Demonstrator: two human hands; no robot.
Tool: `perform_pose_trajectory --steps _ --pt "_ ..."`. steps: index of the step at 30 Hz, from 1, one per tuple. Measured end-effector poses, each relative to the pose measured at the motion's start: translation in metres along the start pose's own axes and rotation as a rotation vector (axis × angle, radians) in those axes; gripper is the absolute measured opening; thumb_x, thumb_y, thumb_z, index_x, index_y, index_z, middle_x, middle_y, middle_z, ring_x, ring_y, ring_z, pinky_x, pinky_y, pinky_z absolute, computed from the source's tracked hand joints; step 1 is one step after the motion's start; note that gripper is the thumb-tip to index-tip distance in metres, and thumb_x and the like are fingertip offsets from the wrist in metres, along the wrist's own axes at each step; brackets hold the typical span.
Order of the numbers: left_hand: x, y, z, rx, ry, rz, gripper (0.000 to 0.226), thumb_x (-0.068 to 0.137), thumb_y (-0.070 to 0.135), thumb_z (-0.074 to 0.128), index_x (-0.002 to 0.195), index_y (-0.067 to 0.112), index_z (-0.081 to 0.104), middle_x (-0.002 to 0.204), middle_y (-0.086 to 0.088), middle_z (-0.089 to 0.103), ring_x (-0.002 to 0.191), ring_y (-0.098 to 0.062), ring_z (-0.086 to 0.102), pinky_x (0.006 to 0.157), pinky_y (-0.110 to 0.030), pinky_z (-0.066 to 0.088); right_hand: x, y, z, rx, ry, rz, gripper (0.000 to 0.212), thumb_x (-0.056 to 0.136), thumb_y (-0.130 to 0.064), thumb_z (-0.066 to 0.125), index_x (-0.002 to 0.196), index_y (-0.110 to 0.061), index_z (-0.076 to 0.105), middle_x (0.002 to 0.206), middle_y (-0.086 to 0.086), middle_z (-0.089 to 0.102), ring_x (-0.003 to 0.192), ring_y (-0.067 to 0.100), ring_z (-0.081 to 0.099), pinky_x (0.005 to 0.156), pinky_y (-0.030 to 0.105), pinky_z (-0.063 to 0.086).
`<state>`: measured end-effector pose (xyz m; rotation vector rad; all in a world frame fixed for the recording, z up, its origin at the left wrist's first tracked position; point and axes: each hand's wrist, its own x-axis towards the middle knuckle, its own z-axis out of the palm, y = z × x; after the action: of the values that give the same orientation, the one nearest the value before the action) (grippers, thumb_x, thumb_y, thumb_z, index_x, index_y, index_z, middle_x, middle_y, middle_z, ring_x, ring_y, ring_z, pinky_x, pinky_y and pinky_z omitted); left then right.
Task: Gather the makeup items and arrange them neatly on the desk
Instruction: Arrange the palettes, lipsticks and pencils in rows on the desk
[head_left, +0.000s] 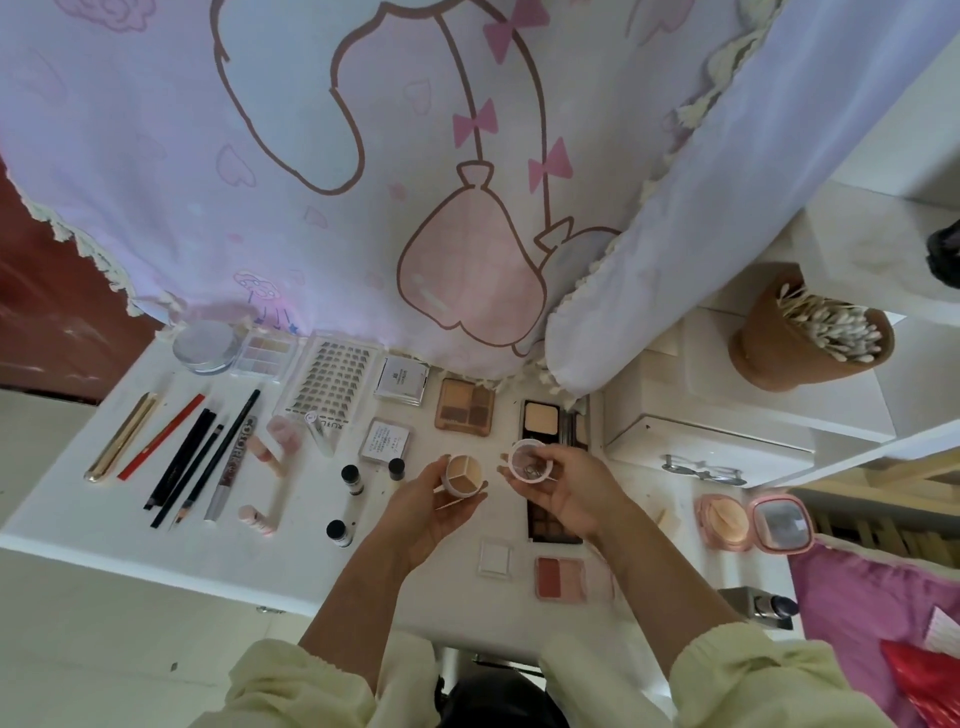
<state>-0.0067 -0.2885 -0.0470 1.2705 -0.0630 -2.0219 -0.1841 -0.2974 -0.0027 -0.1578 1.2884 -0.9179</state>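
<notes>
My left hand (426, 506) holds a small round concealer pot (464, 474) with its beige sections uncovered. In my right hand (566, 486) sits the pot's round lid (530, 460), gripped at the rim, a short way right of the pot. Both hover over the white desk (291, 561). Pencils and a gold tube (122, 436) lie in a row at the left. Along the back edge stand a round compact (205, 345), palettes (464, 407) and a lash tray (332, 382). Small black-capped bottles (351, 478) lie near my left hand.
A printed curtain (363, 156) hangs over the desk's back edge. A brown cup of cotton swabs (810, 332) stands on the shelf at right. A pink mirror compact (753, 522), a blush palette (571, 578) and a long dark palette (553, 519) lie at the front right.
</notes>
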Motion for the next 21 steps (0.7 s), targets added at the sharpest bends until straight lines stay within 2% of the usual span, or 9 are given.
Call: perform_pose_trajectory --steps 2,4,8,13,15,17,19,21 --pt "0.008 -0.003 0.0 0.087 0.071 0.023 0.032 0.098 0.025 0.053 0.112 -0.003 0.057 0.114 -0.026 0.062 0.09 -0.036 0.069 0.066 -0.033 0.061 0.011 0.003 0.0 -0.166 0.097 -0.018 0.009 0.094 0.002 0.05 0.099 0.006 0.057 0.101 0.026 0.065 0.081 0.034 0.069 0.066 0.032 0.06" --pt "0.013 -0.007 -0.001 0.197 0.108 0.046 0.03 0.099 0.026 0.051 0.106 -0.002 0.058 0.113 -0.024 0.061 0.09 -0.035 0.069 0.069 -0.032 0.061 0.021 0.007 -0.001 -0.443 0.173 -0.063 0.006 0.09 0.003 0.055 0.091 0.004 0.06 0.096 0.022 0.064 0.075 0.029 0.068 0.062 0.03 0.058" --pt "0.024 -0.015 0.0 0.408 0.185 0.066 0.03 0.098 0.029 0.053 0.102 0.001 0.062 0.102 -0.021 0.064 0.086 -0.035 0.071 0.078 -0.037 0.059 0.039 0.017 -0.005 -1.052 0.215 -0.212 0.015 0.091 -0.009 0.051 0.081 -0.004 0.061 0.08 0.012 0.056 0.067 0.019 0.054 0.054 0.024 0.043" --pt "0.032 -0.02 0.002 0.554 0.26 0.109 0.032 0.096 0.031 0.056 0.092 0.0 0.065 0.096 -0.021 0.067 0.074 -0.033 0.072 0.07 -0.035 0.06 0.05 0.027 -0.006 -1.296 0.246 -0.314 0.03 0.094 -0.012 0.046 0.064 -0.009 0.043 0.065 0.004 0.045 0.057 0.014 0.042 0.053 0.027 0.03" --pt "0.031 -0.021 0.004 0.596 0.269 0.132 0.033 0.095 0.032 0.057 0.091 0.0 0.066 0.091 -0.019 0.068 0.068 -0.031 0.072 0.073 -0.039 0.06 0.051 0.03 -0.007 -1.313 0.251 -0.341 0.023 0.094 -0.013 0.047 0.074 -0.006 0.053 0.072 0.005 0.052 0.066 0.017 0.049 0.059 0.03 0.037" --pt "0.03 -0.022 0.006 0.655 0.284 0.167 0.032 0.094 0.034 0.06 0.089 0.003 0.068 0.086 -0.014 0.07 0.065 -0.028 0.072 0.073 -0.041 0.061 0.055 0.031 -0.006 -1.298 0.248 -0.363 0.016 0.095 -0.014 0.049 0.094 -0.004 0.062 0.089 0.006 0.061 0.082 0.02 0.058 0.073 0.033 0.046" --pt "0.029 -0.023 0.007 0.731 0.299 0.199 0.028 0.093 0.035 0.061 0.091 0.009 0.07 0.082 -0.008 0.072 0.062 -0.025 0.072 0.072 -0.041 0.061 0.057 0.03 -0.006 -1.29 0.251 -0.373 0.019 0.095 -0.013 0.053 0.11 -0.007 0.062 0.105 0.006 0.064 0.097 0.02 0.06 0.085 0.033 0.05" --pt "0.028 -0.023 0.007 0.791 0.31 0.235 0.024 0.093 0.036 0.06 0.091 0.015 0.071 0.08 -0.003 0.073 0.06 -0.023 0.072 0.072 -0.041 0.061 0.061 0.029 -0.005 -1.299 0.244 -0.385 0.025 0.093 -0.013 0.057 0.117 -0.007 0.06 0.112 0.006 0.064 0.103 0.02 0.06 0.088 0.031 0.05"
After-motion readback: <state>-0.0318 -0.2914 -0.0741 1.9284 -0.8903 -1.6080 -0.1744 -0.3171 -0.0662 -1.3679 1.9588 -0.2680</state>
